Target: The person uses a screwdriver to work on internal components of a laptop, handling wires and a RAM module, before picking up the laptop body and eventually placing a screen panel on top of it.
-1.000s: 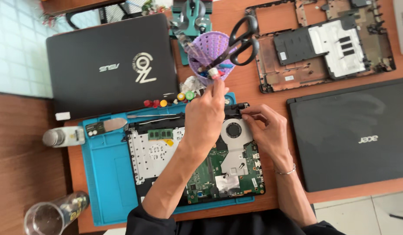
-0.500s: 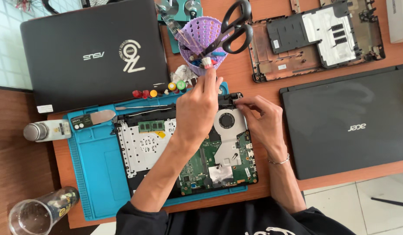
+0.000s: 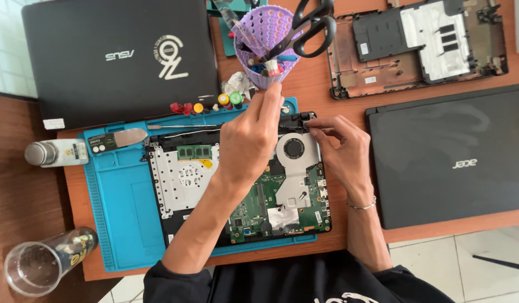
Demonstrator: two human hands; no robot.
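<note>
Our left hand [image 3: 254, 132], fingers pinched closed, holds a tool handle at the purple perforated plastic cup [image 3: 266, 39]. Our right hand [image 3: 341, 148] pinches the hinge corner of the opened laptop's green circuit board [image 3: 259, 202] on the blue mat [image 3: 116, 207].

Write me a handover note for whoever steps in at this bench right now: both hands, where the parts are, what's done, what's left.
Left hand: raised over the opened laptop with its green circuit board, fingers at the rim of the purple perforated plastic tool cup; whether it holds anything cannot be told.
Right hand: fingers pinching at the black hinge corner of the opened laptop.
The opened laptop lies on the blue silicone work mat, beside the silver fan shroud.
Done: bottom cover off, board exposed.
Left: board, fan and green memory stick remain in place.
</note>
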